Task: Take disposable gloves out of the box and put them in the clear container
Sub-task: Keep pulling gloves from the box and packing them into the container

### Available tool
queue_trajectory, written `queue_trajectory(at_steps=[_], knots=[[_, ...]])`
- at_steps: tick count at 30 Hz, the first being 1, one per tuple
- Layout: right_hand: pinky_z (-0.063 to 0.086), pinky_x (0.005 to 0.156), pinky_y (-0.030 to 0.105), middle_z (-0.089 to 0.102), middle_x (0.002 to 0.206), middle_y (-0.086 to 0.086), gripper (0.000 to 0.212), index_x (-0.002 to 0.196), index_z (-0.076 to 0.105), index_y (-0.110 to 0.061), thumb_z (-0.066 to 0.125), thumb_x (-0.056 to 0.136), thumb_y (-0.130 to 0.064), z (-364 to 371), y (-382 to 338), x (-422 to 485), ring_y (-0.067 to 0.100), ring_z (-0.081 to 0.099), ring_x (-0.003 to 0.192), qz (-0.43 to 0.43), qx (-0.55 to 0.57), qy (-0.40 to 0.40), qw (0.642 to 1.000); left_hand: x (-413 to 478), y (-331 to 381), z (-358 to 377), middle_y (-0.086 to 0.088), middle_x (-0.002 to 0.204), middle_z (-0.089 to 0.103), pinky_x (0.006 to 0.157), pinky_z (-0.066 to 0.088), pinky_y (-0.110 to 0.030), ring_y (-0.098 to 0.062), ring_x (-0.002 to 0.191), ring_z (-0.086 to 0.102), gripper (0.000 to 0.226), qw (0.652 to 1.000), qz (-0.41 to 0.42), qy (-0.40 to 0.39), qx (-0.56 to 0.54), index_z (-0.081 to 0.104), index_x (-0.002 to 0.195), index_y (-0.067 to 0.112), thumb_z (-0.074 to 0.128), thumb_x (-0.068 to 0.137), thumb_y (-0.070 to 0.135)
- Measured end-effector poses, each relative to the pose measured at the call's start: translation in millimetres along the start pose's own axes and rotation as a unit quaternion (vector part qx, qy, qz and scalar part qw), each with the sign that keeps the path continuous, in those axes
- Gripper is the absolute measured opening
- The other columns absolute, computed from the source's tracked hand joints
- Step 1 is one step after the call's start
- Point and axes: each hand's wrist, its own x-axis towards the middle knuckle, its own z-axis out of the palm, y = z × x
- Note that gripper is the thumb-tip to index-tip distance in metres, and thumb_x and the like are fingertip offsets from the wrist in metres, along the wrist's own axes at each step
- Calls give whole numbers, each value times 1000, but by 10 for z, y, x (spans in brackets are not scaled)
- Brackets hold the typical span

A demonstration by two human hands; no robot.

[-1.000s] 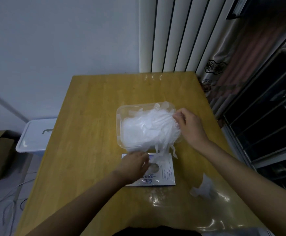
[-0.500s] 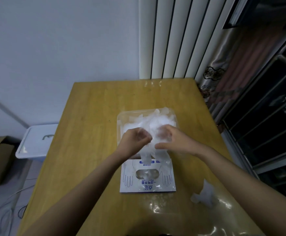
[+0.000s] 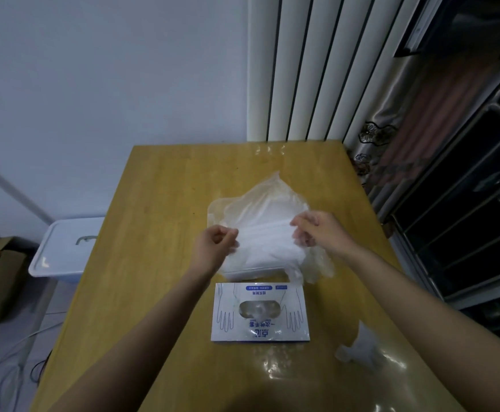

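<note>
Nearer than the glove box (image 3: 260, 312) and off to its right, a crumpled loose glove (image 3: 362, 349) is lying on the wooden table (image 3: 153, 248), apart from everything else. That box is lying flat with its printed face up, and thin film is showing through its oval opening. Just beyond the box, the clear container (image 3: 251, 273) is sitting heaped with disposable gloves (image 3: 269, 200), some of them spilling over its rim on the side toward the box's right corner. Above that heap, the left hand (image 3: 216, 242) is pinching one end of a stretched glove (image 3: 265, 237) with curled fingers, while the right hand (image 3: 320, 230) is pinching the other end between thumb and fingertips. The translucent plastic is blurring together, so whether this glove is touching the heap is hard to say. Left of the box, off the table, a white lidded bin (image 3: 64, 248) is standing on the floor. Far beyond the box, white vertical slats (image 3: 302, 69) are rising against the wall.
</note>
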Motion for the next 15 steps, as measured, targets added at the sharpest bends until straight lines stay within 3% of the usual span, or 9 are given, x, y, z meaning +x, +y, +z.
queue_trajectory(at_steps=[2, 6, 8, 10, 12, 14, 15], knots=[[52, 55, 18, 64, 70, 7, 16, 95, 64, -1, 50, 96, -8, -51, -37, 63, 14, 59, 60, -7, -12, 32, 999, 63, -18, -74, 2, 82, 64, 70, 49, -26, -15, 75, 60, 12, 997, -3, -1, 83, 60, 95, 7, 60, 92, 18], [50, 60, 18, 65, 75, -1, 24, 93, 64, 9, 59, 93, -14, -80, -177, 170, 5, 59, 63, -67, -109, 54, 990, 196, 218, -124, -3, 137, 43, 95, 44, -34, -22, 119, 47, 76, 986, 47, -25, 158, 33, 140, 12, 76, 78, 26], [49, 68, 26, 68, 78, 4, 34, 83, 60, 12, 64, 90, -22, -90, -272, 219, -2, 61, 66, -108, -206, 39, 972, 266, 424, -85, -1, 145, 36, 102, 40, -36, -19, 126, 40, 90, 975, 123, -27, 181, 26, 145, 17, 80, 74, 24], [48, 73, 30, 70, 79, 10, 36, 62, 53, -1, 67, 87, -24, -94, -347, 249, 7, 65, 76, -136, -262, 18, 955, 354, 584, -51, 4, 125, 51, 93, 41, -27, -14, 116, 48, 68, 962, 185, -32, 201, 43, 133, 14, 78, 75, 18], [46, 75, 30, 69, 78, 2, 40, 50, 48, -23, 71, 83, -17, -107, -426, 282, 12, 64, 81, -143, -265, 4, 954, 458, 705, -54, 6, 98, 62, 76, 42, -20, -12, 96, 60, 20, 955, 216, -57, 196, 59, 94, 1, 72, 81, 10], [46, 75, 25, 66, 79, -5, 37, 59, 56, -34, 71, 83, -9, -123, -487, 315, 13, 62, 83, -167, -245, 46, 954, 547, 794, -83, 7, 84, 64, 71, 42, -18, -8, 82, 61, 20, 958, 229, -52, 165, 55, 69, 7, 68, 84, 9], [45, 71, 19, 64, 79, -6, 31, 69, 60, -31, 68, 83, -5, -139, -513, 327, 13, 60, 81, -193, -232, 94, 949, 573, 841, -99, 10, 79, 63, 70, 42, -16, -4, 78, 59, 25, 957, 245, -27, 152, 52, 66, 15, 68, 85, 11]])
